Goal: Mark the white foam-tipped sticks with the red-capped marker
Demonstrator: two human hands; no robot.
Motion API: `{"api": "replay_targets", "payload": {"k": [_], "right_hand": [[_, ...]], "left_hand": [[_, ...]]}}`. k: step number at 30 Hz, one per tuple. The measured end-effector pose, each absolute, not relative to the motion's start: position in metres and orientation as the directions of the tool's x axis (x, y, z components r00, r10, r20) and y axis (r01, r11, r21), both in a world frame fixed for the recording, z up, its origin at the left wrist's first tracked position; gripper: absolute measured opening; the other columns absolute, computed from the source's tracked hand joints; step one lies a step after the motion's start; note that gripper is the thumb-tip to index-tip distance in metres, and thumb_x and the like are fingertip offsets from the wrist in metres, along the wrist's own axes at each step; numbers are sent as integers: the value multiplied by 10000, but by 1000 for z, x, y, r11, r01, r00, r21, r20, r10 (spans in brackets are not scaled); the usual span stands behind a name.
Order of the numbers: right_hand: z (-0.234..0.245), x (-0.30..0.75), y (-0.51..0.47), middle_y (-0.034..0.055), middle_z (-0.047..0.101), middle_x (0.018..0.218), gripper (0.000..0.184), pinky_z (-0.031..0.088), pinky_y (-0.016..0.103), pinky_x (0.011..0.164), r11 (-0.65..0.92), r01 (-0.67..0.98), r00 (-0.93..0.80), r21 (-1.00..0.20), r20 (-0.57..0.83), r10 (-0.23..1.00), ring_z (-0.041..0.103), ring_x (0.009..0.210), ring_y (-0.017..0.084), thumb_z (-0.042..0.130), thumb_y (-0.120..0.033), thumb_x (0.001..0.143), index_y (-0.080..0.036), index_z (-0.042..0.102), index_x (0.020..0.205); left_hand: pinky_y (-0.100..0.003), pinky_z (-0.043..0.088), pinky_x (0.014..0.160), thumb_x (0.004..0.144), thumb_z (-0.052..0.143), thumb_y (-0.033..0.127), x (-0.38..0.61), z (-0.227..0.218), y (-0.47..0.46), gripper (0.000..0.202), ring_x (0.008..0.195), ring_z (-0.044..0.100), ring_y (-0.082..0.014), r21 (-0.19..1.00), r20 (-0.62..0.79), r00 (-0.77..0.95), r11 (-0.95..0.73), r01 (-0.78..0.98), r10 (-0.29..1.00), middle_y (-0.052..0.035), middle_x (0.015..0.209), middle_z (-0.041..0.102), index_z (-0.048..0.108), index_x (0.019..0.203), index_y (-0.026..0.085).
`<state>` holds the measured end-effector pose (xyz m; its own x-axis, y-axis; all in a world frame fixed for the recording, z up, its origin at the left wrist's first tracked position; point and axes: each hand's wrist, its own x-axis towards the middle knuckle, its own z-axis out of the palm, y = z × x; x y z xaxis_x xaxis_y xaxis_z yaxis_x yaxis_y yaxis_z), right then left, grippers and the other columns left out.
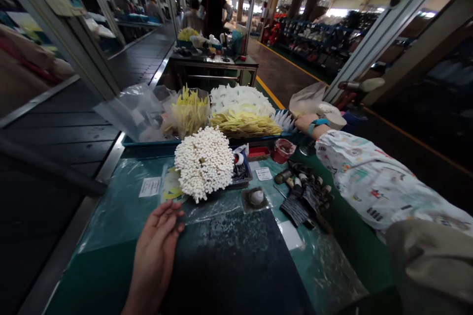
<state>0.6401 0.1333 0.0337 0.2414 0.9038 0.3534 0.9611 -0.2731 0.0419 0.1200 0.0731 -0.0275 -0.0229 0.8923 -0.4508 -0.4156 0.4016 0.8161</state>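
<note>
My left hand (159, 240) lies flat and open on the plastic-covered green table (111, 236), at the left edge of a dark mat (229, 261). Just beyond it stands a round bundle of white-tipped sticks (204, 162). My right arm, in a patterned white sleeve (373, 182), stretches far to the right. My right hand (305, 121), with a teal band at the wrist, reaches the mouth of a clear plastic bag (308, 98) beside a white roll-like object (334, 119). Its fingers are hidden.
A blue tray (148, 143) at the back holds clear bags, yellow strips (190, 110), white pieces (240, 98) and flat yellow pieces (244, 125). A red cup (283, 150), dark-handled tools (306, 194) and a small dish (256, 198) sit mid-table. People (213, 10) stand at a far bench.
</note>
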Motion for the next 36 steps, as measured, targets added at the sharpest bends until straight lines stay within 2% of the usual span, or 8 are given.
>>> {"api": "replay_targets", "payload": {"k": [7, 15, 18, 23, 26, 29, 32, 36], "right_hand": [[45, 620, 133, 117, 648, 1285, 326, 587, 409, 937, -413, 886, 412, 211, 50, 910, 666, 1096, 216, 642, -367, 999, -170, 642, 1258], [117, 556, 67, 172, 699, 1074, 194, 532, 370, 794, -414, 851, 360, 322, 215, 908, 695, 990, 260, 565, -225, 1020, -90, 705, 1012], [128, 514, 19, 128, 711, 1018, 198, 452, 317, 666, -288, 902, 216, 321, 242, 946, 690, 948, 270, 597, -339, 1001, -187, 712, 947], [83, 412, -48, 33, 701, 899, 258, 347, 315, 502, 264, 953, -294, 145, 251, 922, 622, 667, 169, 487, -396, 1053, -264, 671, 929], [52, 365, -73, 19, 691, 854, 290, 374, 343, 482, 443, 895, -437, 45, 279, 855, 588, 594, 164, 430, -350, 1077, -263, 655, 917], [36, 344, -84, 22, 703, 888, 265, 483, 307, 560, 467, 842, -368, -271, 347, 863, 656, 686, 159, 422, -347, 1083, -256, 641, 963], [21, 336, -86, 12, 727, 893, 191, 557, 279, 682, 403, 684, -203, -608, 372, 906, 701, 781, 158, 509, -384, 1052, -262, 649, 1007], [-9, 322, -89, 16, 737, 850, 191, 559, 302, 676, 279, 599, 21, -751, 363, 932, 701, 757, 183, 568, -404, 1015, -258, 671, 948]], "left_hand": [[-189, 525, 675, 523, 934, 283, 120, -30, 71, 566, 905, 640, -150, 815, -421, 25, 391, -428, 907, -53, 1070, 715, 719, 1038, 189], [-210, 521, 660, 565, 924, 306, 126, -35, 54, 437, 781, 629, -142, 910, -218, 16, 209, -359, 976, -21, 902, 693, 709, 930, 199], [-264, 551, 714, 645, 898, 366, 133, -42, 33, 387, 806, 653, -179, 970, -79, 154, 111, -215, 985, -56, 945, 709, 716, 946, 205], [-415, 523, 1029, 807, 803, 414, 140, -42, -3, 605, 1311, 577, -320, 998, 20, 638, 26, -64, 770, -156, 1478, 563, 637, 1369, 263], [-466, 458, 1093, 880, 721, 441, 141, -43, -9, 521, 1272, 597, -314, 998, -55, 812, 8, 61, 581, -149, 1363, 646, 645, 1357, 246], [-393, 506, 907, 877, 701, 466, 141, -47, -8, 397, 976, 652, -256, 989, -144, 855, 45, 140, 499, -102, 1052, 715, 708, 1162, 191], [-328, 477, 820, 862, 697, 454, 142, -49, -8, 387, 901, 611, -221, 993, -90, 845, -18, 118, 528, -79, 1013, 696, 696, 1125, 170], [-299, 442, 747, 898, 653, 460, 143, -49, -11, 357, 790, 566, -193, 960, -29, 842, -220, 173, 539, -56, 901, 684, 698, 1078, 155]]}}
